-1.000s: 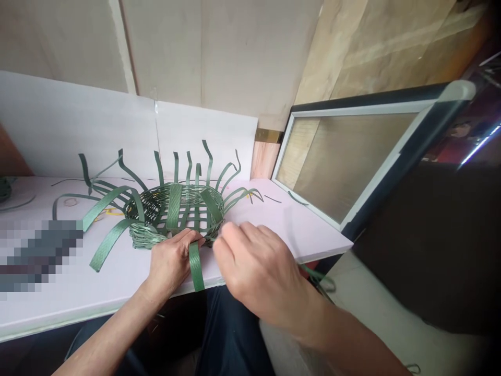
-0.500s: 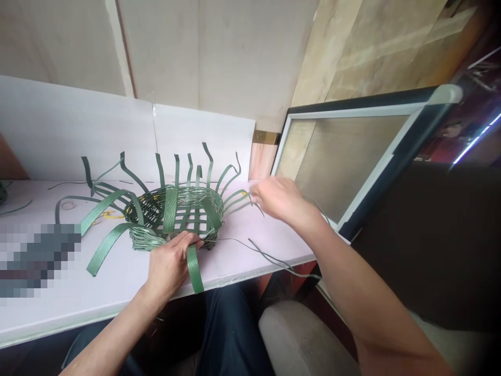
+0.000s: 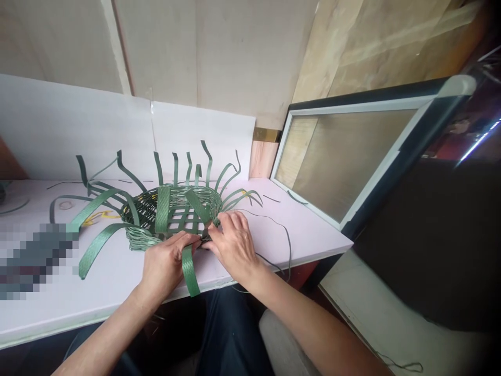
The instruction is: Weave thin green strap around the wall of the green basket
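Note:
A half-woven green basket (image 3: 172, 211) of flat plastic strips sits on the white tabletop (image 3: 117, 282), its loose strips fanning up and outward. My left hand (image 3: 164, 263) presses against the basket's near wall, fingers closed around one wide green strip (image 3: 190, 274) that bends down toward the table edge. My right hand (image 3: 231, 243) is at the basket's near right side, fingers pinched together on a thin dark green strand (image 3: 279, 230) that loops away over the table to the right.
A white board (image 3: 117, 136) stands behind the basket against a wooden wall. A framed glass panel (image 3: 344, 156) leans at the right end of the table. A pixelated patch covers the table's left part. My dark trousers show below the table edge.
My right hand pulled the thin strand out to the right, then came back to the basket's near side. The left hand stayed on the wide strip. The strand now lies looped on the table.

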`<action>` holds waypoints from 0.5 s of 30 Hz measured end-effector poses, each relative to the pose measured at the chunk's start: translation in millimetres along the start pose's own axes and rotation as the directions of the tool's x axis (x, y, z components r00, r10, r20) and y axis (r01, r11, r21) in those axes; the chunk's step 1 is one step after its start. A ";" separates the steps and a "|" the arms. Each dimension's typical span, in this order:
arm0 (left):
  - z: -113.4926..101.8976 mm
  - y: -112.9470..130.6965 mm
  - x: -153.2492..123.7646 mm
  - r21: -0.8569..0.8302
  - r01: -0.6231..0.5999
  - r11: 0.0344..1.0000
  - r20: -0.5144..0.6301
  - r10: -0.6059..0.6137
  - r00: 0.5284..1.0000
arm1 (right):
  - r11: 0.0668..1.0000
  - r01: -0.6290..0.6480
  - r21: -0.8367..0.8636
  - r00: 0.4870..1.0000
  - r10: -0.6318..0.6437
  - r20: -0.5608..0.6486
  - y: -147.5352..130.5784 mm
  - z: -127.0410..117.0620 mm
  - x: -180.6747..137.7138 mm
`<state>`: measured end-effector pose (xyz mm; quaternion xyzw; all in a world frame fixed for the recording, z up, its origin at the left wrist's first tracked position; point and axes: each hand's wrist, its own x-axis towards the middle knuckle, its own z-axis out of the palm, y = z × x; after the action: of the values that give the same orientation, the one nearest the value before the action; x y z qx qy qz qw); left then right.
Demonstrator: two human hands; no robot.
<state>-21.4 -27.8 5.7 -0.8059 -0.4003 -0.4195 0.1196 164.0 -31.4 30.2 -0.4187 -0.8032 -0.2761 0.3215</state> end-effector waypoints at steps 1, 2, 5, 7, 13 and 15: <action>-0.7 -0.1 1.2 -0.003 -0.005 1.000 0.007 0.005 1.000 | 1.000 0.010 -0.023 0.999 -0.011 -0.047 1.4 5.7 -0.9; -1.7 -0.3 2.3 -0.007 -0.006 1.000 0.019 0.006 1.000 | 0.998 0.031 -0.056 0.995 -0.036 -0.093 2.6 10.2 -2.6; -6.3 -2.6 4.1 -0.030 0.003 1.000 0.045 -0.002 0.999 | 0.986 0.097 -0.138 0.982 -0.117 -0.147 3.1 16.7 -9.5; -10.6 -6.8 3.6 -0.042 0.029 0.999 0.052 -0.027 0.998 | 0.981 0.124 -0.150 0.984 -0.141 -0.108 0.9 17.5 -13.2; -23.8 -28.6 1.3 -0.117 0.109 0.987 0.161 -0.089 0.983 | 0.988 0.143 -0.065 0.986 -0.148 -0.080 -3.4 21.4 -15.5; -24.5 -34.9 0.7 -0.168 0.091 0.982 0.161 -0.064 0.985 | 0.993 0.120 -0.022 0.990 -0.121 -0.069 -3.0 24.3 -14.0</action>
<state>-61.3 -17.6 16.4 -0.8271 -0.4014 -0.3935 0.0006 160.7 -22.5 3.7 -0.3624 -0.8127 -0.3165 0.3285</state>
